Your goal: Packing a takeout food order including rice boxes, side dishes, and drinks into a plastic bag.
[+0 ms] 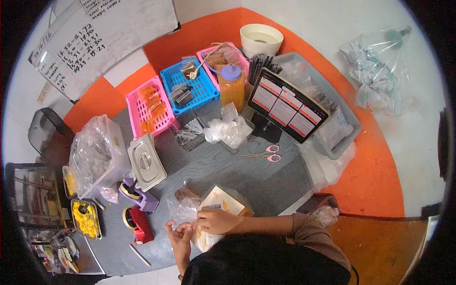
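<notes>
My left hand [180,238] and my right hand [218,221] meet at the table's near edge, fingertips pinching the gathered film of a clear plastic bag [181,210]. Inside or under that film is a pale paper food packet [224,199] with orange print. A brown item [187,195] shows through the plastic at the far left of the bag; I cannot tell what it is. My right forearm crosses over the near part of the packet. Pink-handled scissors [263,154] lie farther up the table.
Left stand a red tape dispenser [141,224], a purple tape dispenser [149,202] and a tub of yellow food [84,219]. Lidded steel pans [146,162], baskets [190,83], a sauce bottle [231,89], a tablet [286,103] and a grey bin [351,133] line the far side.
</notes>
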{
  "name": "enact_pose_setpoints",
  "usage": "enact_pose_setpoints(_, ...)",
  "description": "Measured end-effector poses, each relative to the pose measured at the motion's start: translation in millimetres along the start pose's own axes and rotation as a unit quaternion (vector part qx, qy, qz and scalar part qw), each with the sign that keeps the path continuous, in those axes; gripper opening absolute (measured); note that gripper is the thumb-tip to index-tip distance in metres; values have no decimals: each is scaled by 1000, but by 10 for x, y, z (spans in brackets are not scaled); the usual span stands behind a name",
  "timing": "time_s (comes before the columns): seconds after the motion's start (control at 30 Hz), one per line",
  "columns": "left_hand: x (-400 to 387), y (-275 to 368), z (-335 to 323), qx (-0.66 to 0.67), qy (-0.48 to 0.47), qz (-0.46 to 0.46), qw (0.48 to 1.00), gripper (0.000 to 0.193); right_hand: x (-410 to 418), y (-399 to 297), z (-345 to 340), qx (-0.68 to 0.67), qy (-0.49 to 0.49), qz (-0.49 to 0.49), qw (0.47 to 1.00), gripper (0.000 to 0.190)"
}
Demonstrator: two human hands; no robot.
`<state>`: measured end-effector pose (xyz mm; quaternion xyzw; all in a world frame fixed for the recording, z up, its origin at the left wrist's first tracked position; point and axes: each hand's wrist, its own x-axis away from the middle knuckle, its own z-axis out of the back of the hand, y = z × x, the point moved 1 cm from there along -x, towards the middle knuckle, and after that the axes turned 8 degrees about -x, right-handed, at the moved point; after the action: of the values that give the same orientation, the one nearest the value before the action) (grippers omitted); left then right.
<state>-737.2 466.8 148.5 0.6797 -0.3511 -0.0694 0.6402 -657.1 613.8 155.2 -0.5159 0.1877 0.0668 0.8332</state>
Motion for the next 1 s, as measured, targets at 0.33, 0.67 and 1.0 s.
enact_pose_setpoints(0.33, 38, 21, -13, -22, -29, -13, 999, 43, 7, -8, 22, -21, -16, 27, 999, 11)
enact_pose_setpoints(0.67, 5, 64, -118, -57, -1, 10, 998, 42, -37, -35, 234, -81, -12, -47, 996, 11)
enact_pose_setpoints(1.0, 43, 80, -88, -10, -41, 8, 999, 39, -38, -86, 175, -71, 7, -22, 997, 11)
